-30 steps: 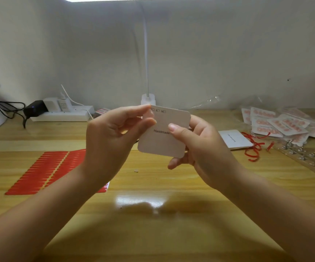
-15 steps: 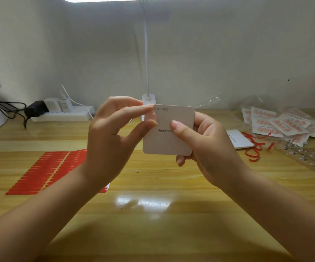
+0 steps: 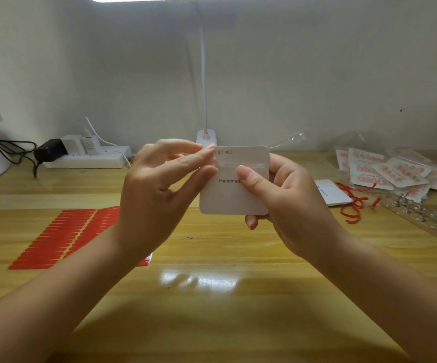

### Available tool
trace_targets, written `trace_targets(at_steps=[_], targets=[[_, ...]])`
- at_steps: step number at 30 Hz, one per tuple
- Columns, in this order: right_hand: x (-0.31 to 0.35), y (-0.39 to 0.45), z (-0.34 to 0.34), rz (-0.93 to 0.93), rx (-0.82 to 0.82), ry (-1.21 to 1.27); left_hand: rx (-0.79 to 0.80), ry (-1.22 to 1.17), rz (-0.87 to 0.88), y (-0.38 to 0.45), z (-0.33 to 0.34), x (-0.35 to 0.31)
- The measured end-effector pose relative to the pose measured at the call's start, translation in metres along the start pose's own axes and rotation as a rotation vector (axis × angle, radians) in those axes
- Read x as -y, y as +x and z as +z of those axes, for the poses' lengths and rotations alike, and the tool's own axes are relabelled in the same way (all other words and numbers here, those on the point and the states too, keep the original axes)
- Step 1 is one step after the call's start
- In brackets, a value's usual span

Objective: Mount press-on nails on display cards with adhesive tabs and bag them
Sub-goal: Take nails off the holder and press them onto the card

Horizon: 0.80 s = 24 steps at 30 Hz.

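The white display card (image 3: 234,192) was pinched upright by the right hand (image 3: 277,195), thumb on its face; its left edge was nipped by the left hand (image 3: 159,189) fingertips (image 3: 209,170).

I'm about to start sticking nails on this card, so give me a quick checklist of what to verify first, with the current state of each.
1. Card held steady: ok. The right hand grips the display card, thumb on its face.
2. Adhesive strip on the card: ok. A clear strip lies across it above the word Handmade.
3. Strip pressed down fully: cannot tell. The left hand has its fingertips at the strip's left end.
4. Spare tabs at hand: ok. The red tab sheet lies on the table to the left.
5. Nails ready: cannot tell. The rack at the right is too small to judge.
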State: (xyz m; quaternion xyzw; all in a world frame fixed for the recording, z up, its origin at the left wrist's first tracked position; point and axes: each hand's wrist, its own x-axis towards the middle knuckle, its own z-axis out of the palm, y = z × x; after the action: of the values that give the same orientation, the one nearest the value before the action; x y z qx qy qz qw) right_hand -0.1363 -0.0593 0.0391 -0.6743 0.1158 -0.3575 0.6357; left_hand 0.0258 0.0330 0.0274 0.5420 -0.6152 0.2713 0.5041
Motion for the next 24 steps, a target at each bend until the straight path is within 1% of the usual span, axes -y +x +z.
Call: trace_targets(at_steps=[6, 10, 12, 16, 18, 19, 20, 21, 24], targets=[[0.0, -0.001, 0.0, 0.005, 0.007, 0.014, 0.012, -0.031, -0.032, -0.001, 0.0, -0.002], [0.0, 0.0, 0.0, 0.004, 0.003, 0.015, 0.012, -0.013, -0.018, -0.002, 0.001, -0.003], [0.0, 0.0, 0.0, 0.002, 0.002, 0.013, 0.015, 0.03, 0.016, -0.002, 0.0, -0.003], [-0.001, 0.001, -0.003, -0.001, -0.004, -0.004, 0.04, 0.203, 0.116, 0.001, -0.002, -0.002], [-0.003, 0.001, -0.004, 0.005, -0.009, -0.012, 0.061, 0.247, 0.125, 0.003, -0.003, -0.003], [-0.003, 0.001, -0.004, 0.007, -0.012, -0.019, 0.071, 0.212, 0.089, 0.003, -0.003, -0.005], [-0.004, 0.001, -0.004, 0.006, -0.015, -0.028, 0.08, 0.121, 0.012, 0.003, -0.003, -0.007], [-0.004, 0.002, -0.004, 0.004, -0.02, -0.038, 0.09, -0.021, -0.113, 0.003, -0.003, -0.01], [-0.004, 0.003, -0.006, -0.007, -0.039, -0.06, 0.092, -0.562, -0.623, 0.008, -0.003, -0.02]])
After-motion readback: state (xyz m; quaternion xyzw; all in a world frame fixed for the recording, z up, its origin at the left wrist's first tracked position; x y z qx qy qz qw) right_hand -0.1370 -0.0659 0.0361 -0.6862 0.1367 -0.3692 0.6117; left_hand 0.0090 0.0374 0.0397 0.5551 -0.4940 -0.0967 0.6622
